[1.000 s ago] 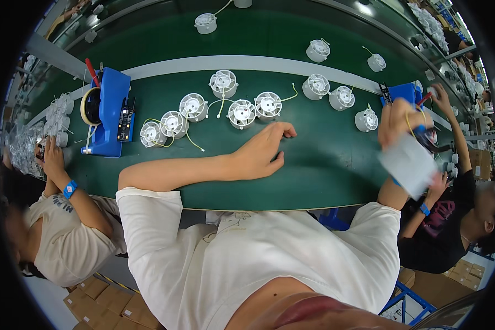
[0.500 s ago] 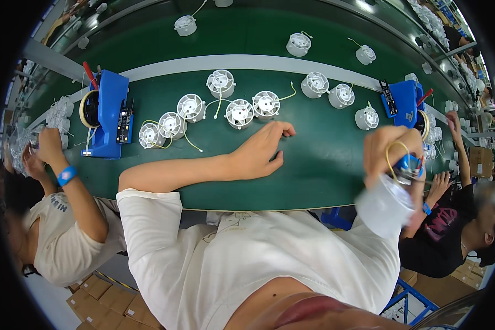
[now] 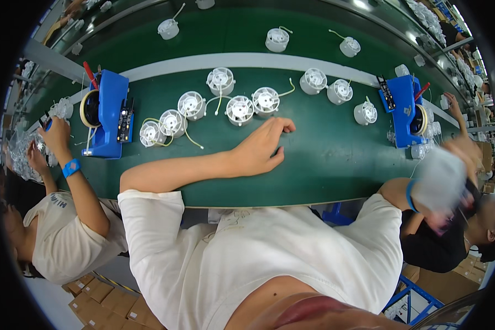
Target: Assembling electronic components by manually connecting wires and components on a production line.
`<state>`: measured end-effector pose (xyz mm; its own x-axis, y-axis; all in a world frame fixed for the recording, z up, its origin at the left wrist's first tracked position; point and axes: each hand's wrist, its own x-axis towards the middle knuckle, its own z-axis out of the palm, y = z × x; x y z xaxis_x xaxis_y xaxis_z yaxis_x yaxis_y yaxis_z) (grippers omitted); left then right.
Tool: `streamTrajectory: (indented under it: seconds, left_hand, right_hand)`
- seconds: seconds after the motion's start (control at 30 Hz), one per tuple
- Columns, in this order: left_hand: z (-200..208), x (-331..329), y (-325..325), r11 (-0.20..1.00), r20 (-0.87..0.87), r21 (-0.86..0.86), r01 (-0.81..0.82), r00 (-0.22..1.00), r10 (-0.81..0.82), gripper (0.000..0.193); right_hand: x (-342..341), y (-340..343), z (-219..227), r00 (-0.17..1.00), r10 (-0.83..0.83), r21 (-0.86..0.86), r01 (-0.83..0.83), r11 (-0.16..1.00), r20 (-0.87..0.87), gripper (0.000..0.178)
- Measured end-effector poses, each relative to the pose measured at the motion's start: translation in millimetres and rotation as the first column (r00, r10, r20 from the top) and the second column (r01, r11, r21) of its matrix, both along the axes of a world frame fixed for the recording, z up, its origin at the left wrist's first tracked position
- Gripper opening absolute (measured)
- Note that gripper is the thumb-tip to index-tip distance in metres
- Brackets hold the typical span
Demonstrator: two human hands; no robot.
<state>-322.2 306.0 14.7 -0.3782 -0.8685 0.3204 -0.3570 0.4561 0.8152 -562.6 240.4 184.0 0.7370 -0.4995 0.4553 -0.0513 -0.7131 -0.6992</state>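
My left hand [image 3: 263, 147] rests on the green table with bent fingers, its thumb apart and nothing held. Closest to it are two small white round fans [image 3: 265, 101], with several more fans [image 3: 191, 105] to the left, their thin pale cables loose on the table. My right hand [image 3: 461, 151] is off at the far right, blurred by motion. Against it hangs a white cylindrical fan [image 3: 440, 179], smeared too; the fingers' grip on it is partly hidden.
Blue tape dispensers [image 3: 109, 118] stand at both sides, the right dispenser [image 3: 404, 113] near my right forearm. Three fans [image 3: 340, 92] sit at the right. Beyond a pale rail [image 3: 203, 61], more fans [image 3: 277, 39] lie on a green belt. Co-workers sit on both sides.
My right hand has swung outward to the right with the white fan, from in front of the right dispenser. Fans beyond the rail have shifted left. My left hand has barely moved.
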Motion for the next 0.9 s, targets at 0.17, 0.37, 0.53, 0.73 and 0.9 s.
streamTrajectory:
  seconds: [0.17,0.37,0.53,0.73,0.9]
  left_hand:
    - [-3.8,-1.2,5.0,1.0,-0.02,0.003,0.006,1.0,-0.006,0.044]
    - [-4.0,2.0,0.2,1.0,-0.024,-0.015,0.004,1.0,-0.005,0.045]
    - [-7.4,4.9,-0.9,1.0,-0.072,0.021,-0.004,0.997,0.006,0.05]
    - [-2.7,8.0,2.0,0.999,-0.139,0.035,-0.012,0.99,0.017,0.063]
    - [8.5,5.4,1.2,0.997,-0.149,-0.029,0.074,0.986,-0.077,0.078]
  right_hand:
    - [-8.3,23.6,18.8,0.987,-0.13,-0.283,0.099,0.954,-0.092,0.064]
    - [-23.0,12.9,17.2,0.998,-0.044,-0.164,0.034,0.986,-0.056,0.066]
    - [-2.1,34.2,-6.6,0.926,-0.334,-0.392,0.246,0.887,-0.175,0.057]
    - [6.3,32.7,-22.9,0.865,-0.501,-0.461,0.432,0.775,-0.034,0.048]
    - [-33.8,-29.3,-33.4,0.695,0.646,0.216,-0.715,0.665,0.315,0.054]
